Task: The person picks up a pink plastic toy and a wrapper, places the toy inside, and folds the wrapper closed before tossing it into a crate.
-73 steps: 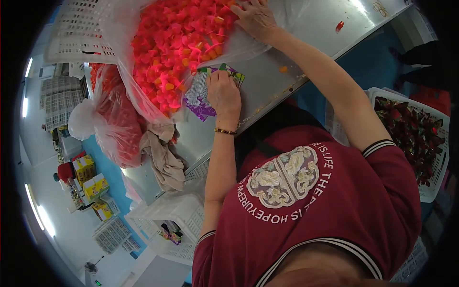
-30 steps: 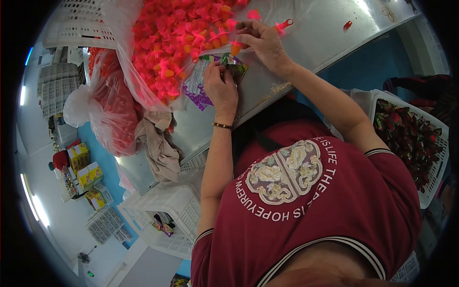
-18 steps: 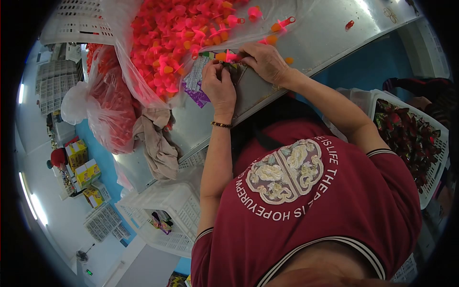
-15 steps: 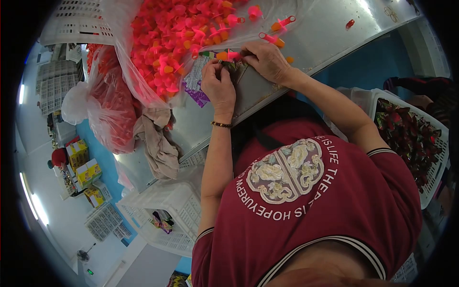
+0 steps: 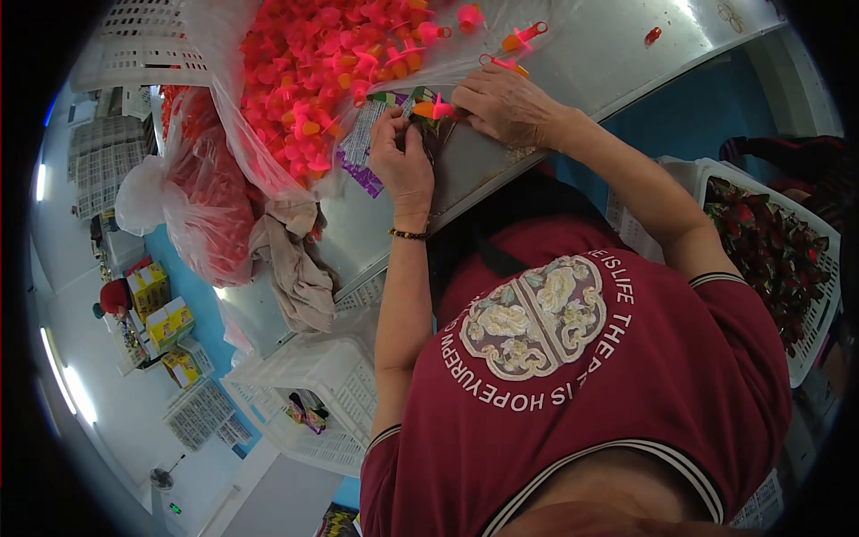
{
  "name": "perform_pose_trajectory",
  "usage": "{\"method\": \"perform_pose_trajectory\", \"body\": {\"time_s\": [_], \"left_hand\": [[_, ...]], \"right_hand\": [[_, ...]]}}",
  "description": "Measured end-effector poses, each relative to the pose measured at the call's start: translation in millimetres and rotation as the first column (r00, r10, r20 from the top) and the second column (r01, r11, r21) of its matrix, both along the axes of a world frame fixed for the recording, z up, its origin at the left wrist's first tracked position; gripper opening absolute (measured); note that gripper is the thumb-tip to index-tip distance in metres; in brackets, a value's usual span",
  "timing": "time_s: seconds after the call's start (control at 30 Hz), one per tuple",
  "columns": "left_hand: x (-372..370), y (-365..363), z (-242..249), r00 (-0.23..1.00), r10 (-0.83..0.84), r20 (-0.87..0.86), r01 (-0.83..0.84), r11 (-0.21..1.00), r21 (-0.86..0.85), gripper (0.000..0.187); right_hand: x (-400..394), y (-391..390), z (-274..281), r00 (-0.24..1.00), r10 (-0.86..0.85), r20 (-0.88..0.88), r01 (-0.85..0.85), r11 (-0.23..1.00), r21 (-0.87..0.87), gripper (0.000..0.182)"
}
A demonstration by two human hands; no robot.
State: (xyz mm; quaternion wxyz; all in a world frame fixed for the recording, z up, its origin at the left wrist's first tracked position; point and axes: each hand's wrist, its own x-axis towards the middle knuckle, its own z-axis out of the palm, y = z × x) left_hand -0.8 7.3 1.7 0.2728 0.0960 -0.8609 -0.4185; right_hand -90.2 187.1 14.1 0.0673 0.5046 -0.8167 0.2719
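Note:
My left hand, with a beaded bracelet at the wrist, is closed at the fingertips on the edge of a small printed packet, mostly hidden by the fingers. My right hand has its fingers bent around the ring end of a pink and orange pacifier-shaped lollipop. That lollipop lies over the packet, between the two hands. Flat purple and green packets lie under and beside my left hand. A large heap of similar lollipops spreads on plastic film beyond it.
Loose lollipops lie past my right hand on the metal table. Left are a tied plastic bag and a cloth at the edge. White crates stand below left and at right, the right crate holding dark red packets.
The lollipop between my hands has shifted slightly toward me and now shows more fully. Both hands have moved a little, my right fingers curling further over its end.

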Motion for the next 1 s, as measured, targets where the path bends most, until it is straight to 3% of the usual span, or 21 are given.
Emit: {"method": "perform_pose_trajectory", "body": {"time_s": [0.07, 0.27, 0.33, 0.4, 0.43, 0.47, 0.53, 0.57, 0.6, 0.67, 0.77, 0.83, 0.87, 0.93, 1.0], "left_hand": [[1.9, 2.4, 3.4, 0.999, -0.005, 0.038, -0.002, 0.987, 0.159, 0.008], [4.5, 3.0, 3.8, 0.995, -0.095, 0.024, 0.092, 0.988, 0.122, 0.007], [6.4, 2.1, 8.7, 0.995, -0.096, 0.005, 0.095, 0.990, 0.104, 0.007], [6.4, -1.1, 10.3, 0.995, -0.097, -0.016, 0.098, 0.991, 0.086, 0.007], [6.8, -5.1, 7.2, 0.995, -0.099, -0.017, 0.100, 0.981, 0.166, 0.007], [6.9, -7.2, 6.3, 0.995, -0.100, -0.018, 0.101, 0.964, 0.245, 0.008], [8.0, -8.5, 4.4, 0.994, -0.106, -0.022, 0.108, 0.966, 0.236, 0.008], [7.9, -7.0, 6.9, 0.993, -0.111, -0.026, 0.114, 0.967, 0.229, 0.007], [8.2, -4.9, 9.7, 0.993, -0.112, -0.026, 0.115, 0.966, 0.230, 0.007], [9.0, 0.0, 17.0, 0.986, -0.163, -0.035, 0.166, 0.983, 0.074, 0.008], [9.6, 0.4, 14.1, 0.985, -0.162, -0.056, 0.170, 0.970, 0.174, 0.006], [9.4, 2.6, 15.5, 0.987, -0.136, -0.080, 0.146, 0.980, 0.137, 0.006], [9.4, 4.0, 16.2, 0.988, -0.112, -0.104, 0.122, 0.987, 0.100, 0.006], [9.2, 5.2, 16.0, 0.993, -0.078, -0.089, 0.090, 0.986, 0.143, 0.006], [8.9, 5.9, 15.6, 0.996, -0.042, -0.074, 0.055, 0.981, 0.186, 0.006]], "right_hand": [[0.0, 2.4, 0.7, 0.999, 0.040, -0.034, -0.039, 0.999, 0.018, 0.020], [0.7, -3.1, -1.1, 0.991, 0.132, -0.021, -0.130, 0.990, 0.060, 0.020], [3.3, -6.8, 2.1, 0.984, 0.069, 0.165, -0.075, 0.997, 0.031, 0.019], [1.0, -7.5, -0.4, 0.974, 0.093, 0.206, -0.094, 0.996, -0.002, 0.018], [0.2, -8.2, -1.3, 0.962, 0.119, 0.247, -0.113, 0.993, -0.036, 0.017], [0.3, -8.3, 1.4, 0.962, 0.119, 0.247, -0.114, 0.993, -0.037, 0.017], [2.0, -8.1, 8.5, 0.974, 0.225, 0.022, -0.224, 0.974, -0.026, 0.017], [2.7, -9.3, 7.9, 0.974, 0.223, 0.024, -0.223, 0.975, -0.025, 0.017], [3.5, -11.3, 6.7, 0.977, 0.212, 0.019, -0.212, 0.977, -0.030, 0.017], [4.4, -13.8, 3.3, 0.979, 0.201, 0.014, -0.200, 0.979, -0.034, 0.018], [6.2, -17.6, -2.7, 0.997, 0.062, 0.055, -0.057, 0.994, -0.091, 0.016], [14.8, -21.9, -3.8, 0.963, -0.072, 0.258, 0.120, 0.977, -0.174, 0.015], [16.7, -25.3, -6.0, 0.963, -0.073, 0.258, 0.121, 0.977, -0.174, 0.015], [19.0, -33.0, -8.2, 0.873, -0.056, 0.485, 0.199, 0.948, -0.247, 0.017], [23.5, -36.3, -1.9, 0.910, -0.058, 0.412, 0.178, 0.949, -0.260, 0.018]]}}
